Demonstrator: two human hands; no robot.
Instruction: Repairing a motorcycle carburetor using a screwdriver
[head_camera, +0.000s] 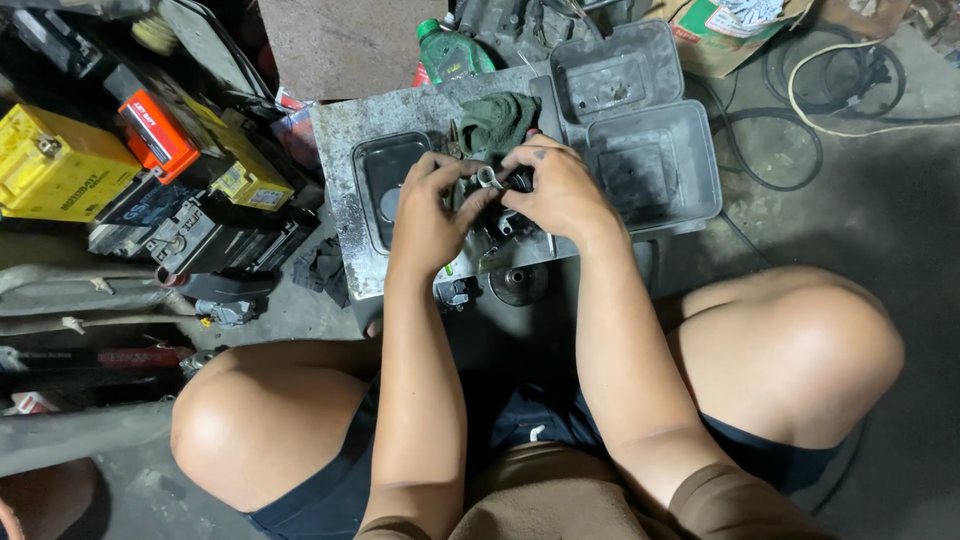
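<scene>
Both of my hands meet over a dirty grey metal work plate (345, 140) on the floor. My left hand (428, 205) and my right hand (560, 190) together grip a small dark metal engine part (490, 180) with a short silver tube end showing between the fingers. A dark green rag (497, 120) lies just beyond the part. More small dark metal pieces (518, 283) sit on the plate near my wrists.
A shallow black tray (378, 180) lies left of my hands. Two grey plastic tubs (655, 160) stand at the right. Yellow and black batteries (60, 165) crowd the left. A green bottle (450, 50) and cables (830, 90) are beyond. My bare knees flank the plate.
</scene>
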